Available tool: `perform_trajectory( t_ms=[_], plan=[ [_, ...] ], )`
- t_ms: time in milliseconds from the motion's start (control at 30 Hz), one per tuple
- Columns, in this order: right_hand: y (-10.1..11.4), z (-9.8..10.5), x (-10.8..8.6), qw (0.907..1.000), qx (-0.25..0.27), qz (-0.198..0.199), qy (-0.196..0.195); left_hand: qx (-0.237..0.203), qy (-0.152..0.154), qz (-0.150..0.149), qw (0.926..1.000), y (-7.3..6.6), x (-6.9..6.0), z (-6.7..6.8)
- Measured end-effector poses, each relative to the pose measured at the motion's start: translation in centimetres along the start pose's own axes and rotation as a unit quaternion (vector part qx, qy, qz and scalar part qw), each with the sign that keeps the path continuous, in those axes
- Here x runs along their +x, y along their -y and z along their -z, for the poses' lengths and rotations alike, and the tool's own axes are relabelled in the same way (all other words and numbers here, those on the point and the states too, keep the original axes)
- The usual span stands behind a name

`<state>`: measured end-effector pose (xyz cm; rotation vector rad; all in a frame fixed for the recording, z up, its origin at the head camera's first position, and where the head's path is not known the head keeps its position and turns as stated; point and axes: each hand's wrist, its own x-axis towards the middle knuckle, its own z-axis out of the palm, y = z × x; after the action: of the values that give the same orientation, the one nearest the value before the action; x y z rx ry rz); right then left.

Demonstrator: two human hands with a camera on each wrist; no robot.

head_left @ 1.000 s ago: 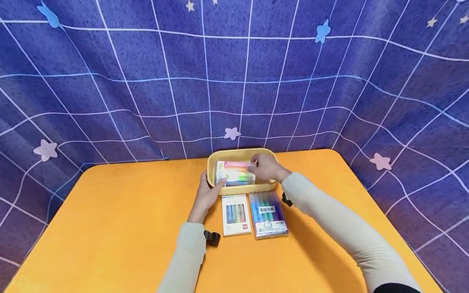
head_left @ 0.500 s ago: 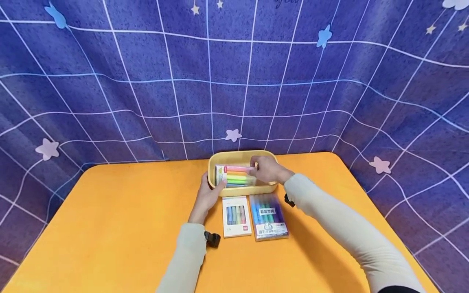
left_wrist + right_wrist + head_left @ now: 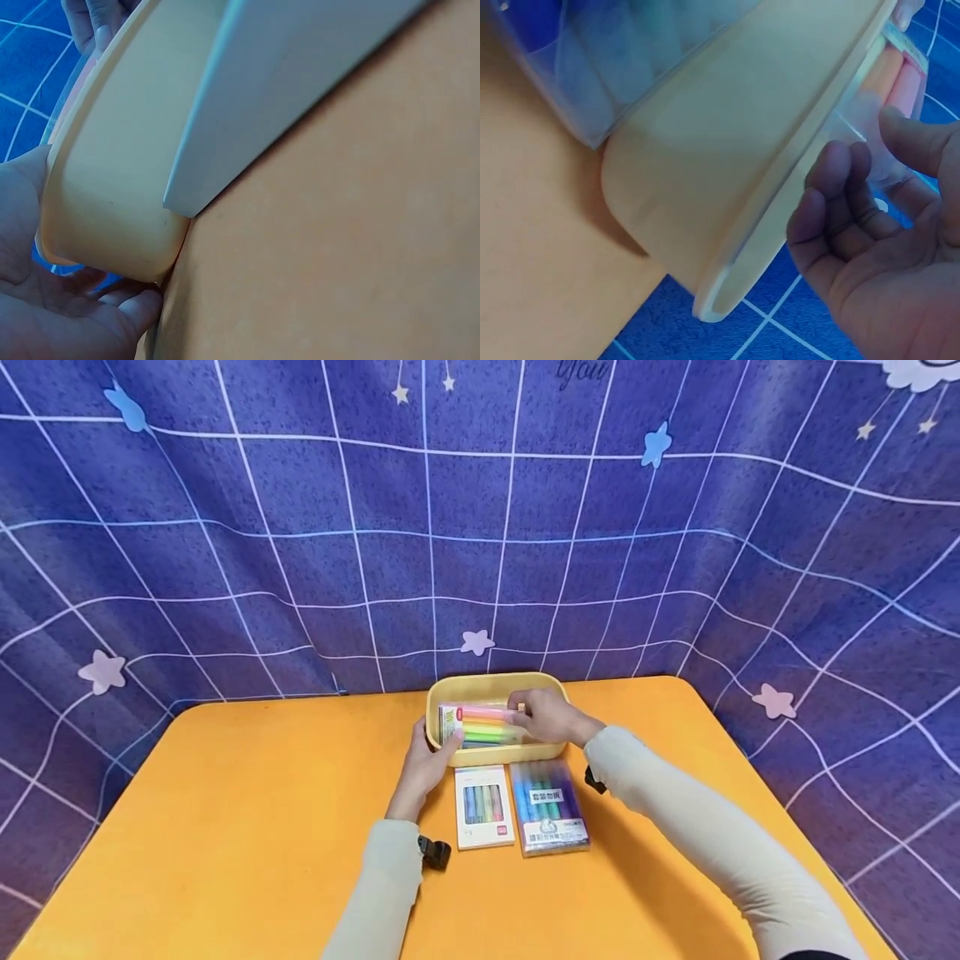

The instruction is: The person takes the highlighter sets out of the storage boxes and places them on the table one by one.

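Note:
A yellow plastic basket [image 3: 495, 757] stands at the table's back edge. Its left end is gripped by my left hand [image 3: 424, 768], whose fingers curl round the outer wall [image 3: 112, 187] in the left wrist view. Inside lies a clear-fronted pack of highlighters [image 3: 486, 725], pink, orange, yellow and green, near the left end. My right hand [image 3: 553, 717] reaches over the basket and pinches the pack's right end. In the right wrist view, the thumb presses the pack's clear end [image 3: 881, 157], with curled fingers opposite. What lies under the pack is mostly hidden.
In front of the basket, a white windowed box of pens [image 3: 484, 838] lies beside a clear pack of blue, green and purple markers [image 3: 553, 817]. Both lie close to its front wall. A blue curtain [image 3: 480, 560] hangs right behind the orange table [image 3: 262, 827].
The whole head view has shifted slightly downward. A bright glare on the highlighter pack has faded, so its colours show more clearly. Both hands keep nearly the same places.

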<state>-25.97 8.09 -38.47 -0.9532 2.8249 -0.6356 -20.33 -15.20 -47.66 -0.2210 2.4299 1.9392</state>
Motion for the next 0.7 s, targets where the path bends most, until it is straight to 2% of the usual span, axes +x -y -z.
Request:
perform_trajectory(
  t_ms=[167, 333, 500, 700],
  plan=[
    [-0.3, -0.1, -0.5, 0.9996, 0.015, 0.015, -0.020, -0.006, -0.003, -0.004, 1.0000, 0.2, -0.1, -0.3],
    [-0.6, -0.1, -1.1, 0.9988, 0.039, 0.002, -0.029, -0.002, 0.006, 0.002, 1.0000, 0.2, -0.2, -0.4],
    [-0.6, 0.3, -1.5, 0.9972, 0.046, 0.000, -0.058, 0.010, 0.003, -0.001, 0.9999, -0.2, -0.2, -0.3],
    [-0.2, 1.0, -2.2, 0.9952, 0.063, -0.019, -0.073, 0.011, 0.002, -0.002, 0.9999, -0.2, -0.2, -0.1]
  ],
)
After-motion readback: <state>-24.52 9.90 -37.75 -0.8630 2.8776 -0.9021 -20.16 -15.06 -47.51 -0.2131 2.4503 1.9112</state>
